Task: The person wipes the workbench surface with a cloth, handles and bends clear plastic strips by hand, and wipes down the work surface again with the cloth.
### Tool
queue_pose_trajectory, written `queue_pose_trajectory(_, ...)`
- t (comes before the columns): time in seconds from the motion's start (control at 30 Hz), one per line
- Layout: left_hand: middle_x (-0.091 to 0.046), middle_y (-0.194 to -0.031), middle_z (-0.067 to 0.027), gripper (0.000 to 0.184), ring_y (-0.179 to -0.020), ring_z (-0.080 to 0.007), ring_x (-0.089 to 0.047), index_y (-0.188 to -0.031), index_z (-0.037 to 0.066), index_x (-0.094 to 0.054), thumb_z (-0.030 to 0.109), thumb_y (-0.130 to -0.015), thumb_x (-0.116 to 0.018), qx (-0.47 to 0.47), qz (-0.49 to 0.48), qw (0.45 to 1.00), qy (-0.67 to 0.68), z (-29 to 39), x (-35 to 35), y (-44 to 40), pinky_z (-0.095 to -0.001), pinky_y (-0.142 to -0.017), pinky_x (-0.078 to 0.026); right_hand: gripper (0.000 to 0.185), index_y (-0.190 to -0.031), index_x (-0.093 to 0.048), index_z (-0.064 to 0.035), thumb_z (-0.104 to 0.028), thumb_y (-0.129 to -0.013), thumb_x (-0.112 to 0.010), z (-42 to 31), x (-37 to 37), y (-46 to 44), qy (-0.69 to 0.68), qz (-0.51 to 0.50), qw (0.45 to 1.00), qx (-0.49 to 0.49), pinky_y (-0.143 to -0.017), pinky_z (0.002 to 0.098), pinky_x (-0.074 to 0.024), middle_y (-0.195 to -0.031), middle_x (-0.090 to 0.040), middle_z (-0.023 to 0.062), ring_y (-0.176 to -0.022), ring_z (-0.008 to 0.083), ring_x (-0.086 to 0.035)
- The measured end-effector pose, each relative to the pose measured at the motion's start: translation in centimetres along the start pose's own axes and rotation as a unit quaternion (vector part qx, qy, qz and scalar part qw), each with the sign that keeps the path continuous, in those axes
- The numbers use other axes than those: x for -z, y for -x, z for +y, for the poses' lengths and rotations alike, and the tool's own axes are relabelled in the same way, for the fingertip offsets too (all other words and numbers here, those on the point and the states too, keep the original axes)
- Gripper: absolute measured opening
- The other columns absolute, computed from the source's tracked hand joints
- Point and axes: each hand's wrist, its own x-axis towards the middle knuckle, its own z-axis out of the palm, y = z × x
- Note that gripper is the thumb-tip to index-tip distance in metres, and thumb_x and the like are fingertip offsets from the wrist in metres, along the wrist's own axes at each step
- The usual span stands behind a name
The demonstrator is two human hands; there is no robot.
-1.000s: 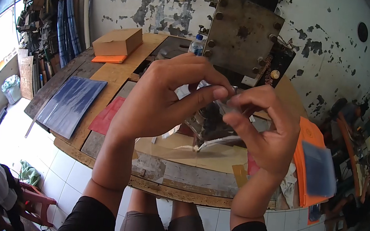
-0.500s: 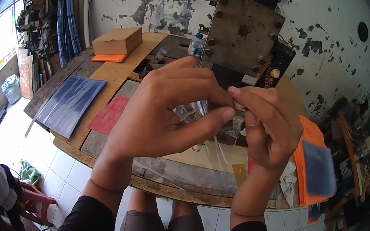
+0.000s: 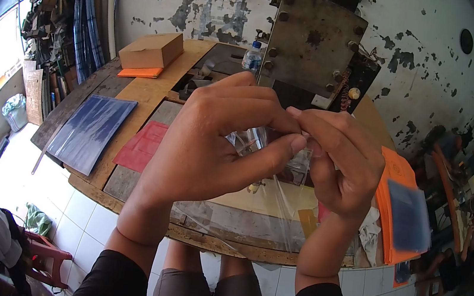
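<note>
Thumb and forefinger of my left hand (image 3: 214,139) pinch the top edge of a clear plastic sheet (image 3: 277,204), which hangs down over the table's front part. My right hand (image 3: 343,162) is closed at the same spot, its fingertips touching those of my left hand on the plastic. What lies between the fingertips is too small to make out. Behind my hands stands a metal press (image 3: 314,41) with a bolted plate. A pale board (image 3: 224,197) shows through the sheet.
To the left lie a blue plastic-covered stack (image 3: 92,135), a red sheet (image 3: 141,147) and a cardboard box (image 3: 151,51). A water bottle (image 3: 253,57) stands beside the press. Orange sheets (image 3: 389,198) sit at the right. People are partly visible at far right.
My hands have come together, the right fingers closing against the left fingertips. The clear plastic has unfolded and now hangs down below them.
</note>
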Motion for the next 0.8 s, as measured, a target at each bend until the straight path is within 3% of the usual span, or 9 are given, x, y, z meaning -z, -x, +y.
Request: queue_pose_trajectory(0.8,-0.074,-0.079,-0.0007,0.010,-0.076,-0.0125,-0.056,-0.086,0.004,-0.080,0.012,-0.087,-0.087,-0.003,-0.004,1.000,0.008,-0.33,-0.11,-0.01,-0.0300,-0.068,-0.042,0.035,-0.114,-0.081,0.0022,0.005,-0.081,-0.069,0.13,0.18,0.05,0.002,-0.020,1.000,0.005,-0.059,0.0333,-0.0550,-0.099,-0.080,0.0118,-0.070,0.0216,-0.072)
